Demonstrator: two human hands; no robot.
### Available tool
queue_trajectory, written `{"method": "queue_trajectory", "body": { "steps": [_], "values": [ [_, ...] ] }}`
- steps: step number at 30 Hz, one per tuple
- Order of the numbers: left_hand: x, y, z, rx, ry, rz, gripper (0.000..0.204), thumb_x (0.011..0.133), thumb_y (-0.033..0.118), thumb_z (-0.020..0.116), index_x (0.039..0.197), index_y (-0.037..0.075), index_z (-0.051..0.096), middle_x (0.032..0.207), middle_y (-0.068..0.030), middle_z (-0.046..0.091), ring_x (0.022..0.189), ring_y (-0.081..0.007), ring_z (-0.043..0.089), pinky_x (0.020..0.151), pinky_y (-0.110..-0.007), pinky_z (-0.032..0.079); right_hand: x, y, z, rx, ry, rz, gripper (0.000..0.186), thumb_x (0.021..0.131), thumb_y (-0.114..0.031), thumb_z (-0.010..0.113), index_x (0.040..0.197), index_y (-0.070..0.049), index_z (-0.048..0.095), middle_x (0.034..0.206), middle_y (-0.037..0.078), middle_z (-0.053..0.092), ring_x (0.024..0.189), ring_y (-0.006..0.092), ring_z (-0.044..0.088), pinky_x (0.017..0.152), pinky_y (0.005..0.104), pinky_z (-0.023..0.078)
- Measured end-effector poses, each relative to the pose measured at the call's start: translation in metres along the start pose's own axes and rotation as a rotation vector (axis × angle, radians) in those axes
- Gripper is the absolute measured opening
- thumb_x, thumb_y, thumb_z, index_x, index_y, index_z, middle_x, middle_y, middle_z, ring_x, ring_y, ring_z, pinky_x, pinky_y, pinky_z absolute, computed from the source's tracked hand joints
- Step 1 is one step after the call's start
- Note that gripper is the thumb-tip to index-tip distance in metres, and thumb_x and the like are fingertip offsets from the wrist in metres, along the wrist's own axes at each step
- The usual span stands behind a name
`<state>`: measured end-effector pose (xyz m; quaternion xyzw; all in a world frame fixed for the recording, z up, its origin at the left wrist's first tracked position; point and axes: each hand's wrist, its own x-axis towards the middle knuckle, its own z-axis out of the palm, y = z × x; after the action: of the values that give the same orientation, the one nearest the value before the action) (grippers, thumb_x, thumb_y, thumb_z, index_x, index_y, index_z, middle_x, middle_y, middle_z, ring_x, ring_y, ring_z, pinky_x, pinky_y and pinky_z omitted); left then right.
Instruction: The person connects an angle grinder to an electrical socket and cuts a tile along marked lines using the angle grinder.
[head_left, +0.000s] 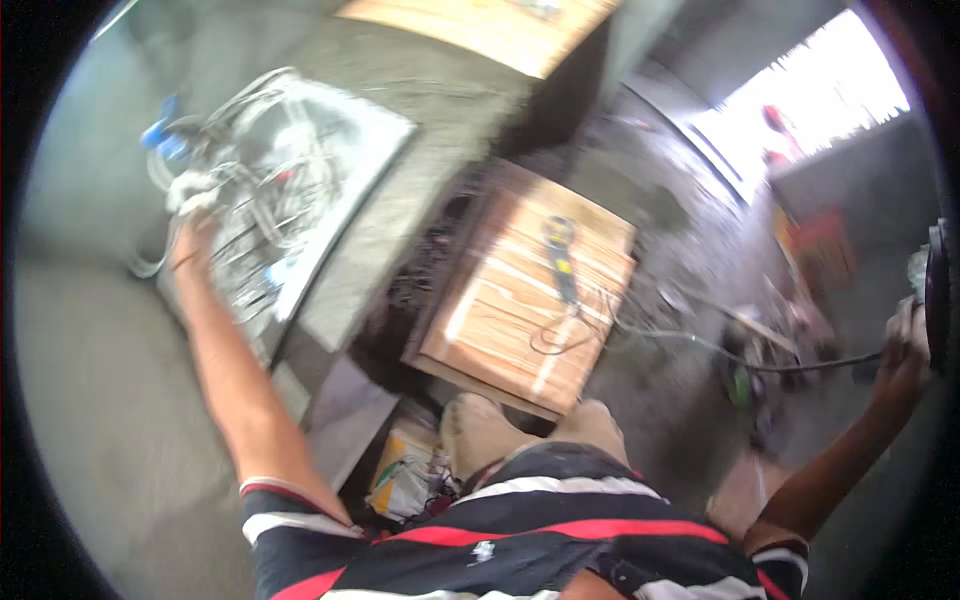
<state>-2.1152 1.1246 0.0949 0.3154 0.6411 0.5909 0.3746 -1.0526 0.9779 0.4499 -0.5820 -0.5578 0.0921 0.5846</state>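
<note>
My left hand [195, 225] is closed at a blurred white item [188, 185] at the left rim of a steel basin [355, 160]; what exactly it grips is unclear. Coiled clear hoses [285, 215] and blue fittings [165, 135] lie in and over the basin. My right hand [905, 340] is at the far right, closed on a dark object [936, 290] with a pale piece beside it; a dark cable runs toward it. A grey-and-yellow power tool [560, 260] lies with looped wire on wooden panels [485, 330] before my legs.
A concrete counter [430, 110] surrounds the basin, with another wooden board [470, 20] at the top. A carton of items [405, 465] sits low by my legs. Blurred tools and debris [760, 390] are on the floor at right, near an orange object [815, 250] and a bright opening [820, 80].
</note>
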Motion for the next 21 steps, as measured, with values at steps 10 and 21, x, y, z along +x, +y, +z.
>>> {"method": "queue_trajectory", "body": {
  "steps": [10, 21],
  "values": [
    [-0.078, 0.028, 0.062, -0.46, 0.108, 0.107, 0.048, 0.093, -0.008, 0.053, 0.141, -0.001, 0.058, 0.122, -0.0141, 0.073, 0.109, -0.027, 0.072, 0.091, -0.045, 0.06, -0.163, -0.141, 0.574, 0.052, -0.788, -1.188, 0.022, 0.097, -0.013, 0.062, 0.108, -0.006, 0.079, 0.098, 0.013, 0.075, 0.083, 0.0313, 0.073, 0.072, 0.0411, 0.06],
    [-0.096, 0.038, 0.11, -0.407, 0.166, 0.062, 0.043, 0.095, -0.006, 0.051, 0.137, -0.003, 0.061, 0.113, -0.0111, 0.074, 0.09, -0.0178, 0.072, 0.081, -0.033, 0.065, -0.24, -0.133, 0.792, -0.007, -1.075, -0.471, 0.03, 0.091, -0.024, 0.063, 0.095, 0.0, 0.079, 0.102, 0.028, 0.076, 0.104, 0.0447, 0.074, 0.093, 0.0512, 0.059]
  ]
}}
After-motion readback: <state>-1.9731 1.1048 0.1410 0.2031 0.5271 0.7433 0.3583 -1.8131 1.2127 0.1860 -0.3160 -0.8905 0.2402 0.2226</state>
